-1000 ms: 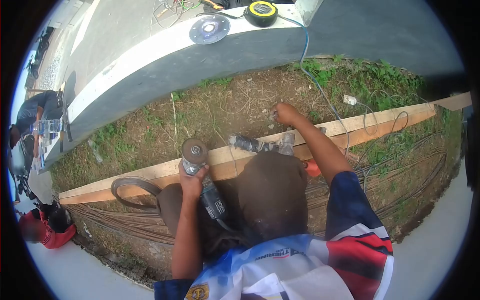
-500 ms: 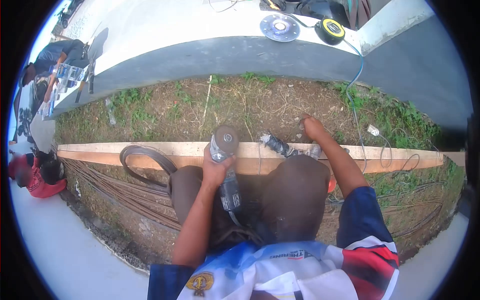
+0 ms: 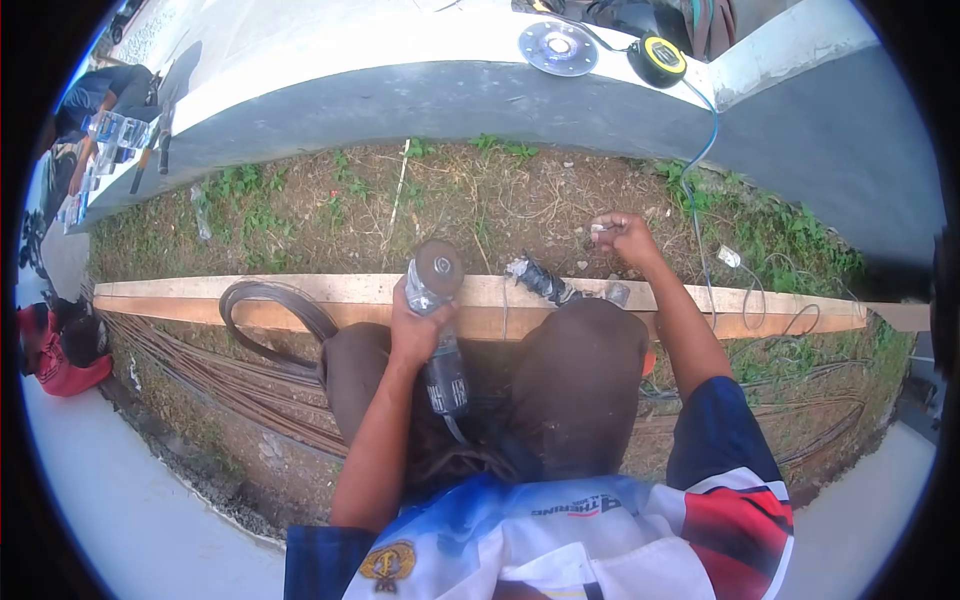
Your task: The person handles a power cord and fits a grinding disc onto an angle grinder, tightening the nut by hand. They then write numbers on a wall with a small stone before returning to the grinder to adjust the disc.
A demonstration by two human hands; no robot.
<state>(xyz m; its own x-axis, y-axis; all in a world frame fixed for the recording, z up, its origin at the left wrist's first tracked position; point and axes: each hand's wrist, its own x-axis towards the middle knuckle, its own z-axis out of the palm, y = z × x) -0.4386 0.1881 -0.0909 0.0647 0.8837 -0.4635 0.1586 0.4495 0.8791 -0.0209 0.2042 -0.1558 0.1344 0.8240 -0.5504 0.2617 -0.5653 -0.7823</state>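
Dirt strip: one plank [image 3: 300,292], one grinder [image 3: 437,300] in left hand [image 3: 420,330], two discs.

Grey round cutting disc [image 3: 558,47] on white concrete ledge [image 3: 330,50]; yellow-black tape measure [image 3: 663,58] just right of disc. Coiled dark metal band [image 3: 270,315] below ledge, on the ground. A person in red [image 3: 55,350] crouches far left of the ledge.

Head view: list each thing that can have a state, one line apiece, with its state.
left hand: closed around the angle grinder's body
angle grinder: held, disc end up over the plank
right hand: fist raised, pinching something small
wooden plank: lying flat on the ground
tape measure: resting on the ledge
loose disc: lying flat on the ledge
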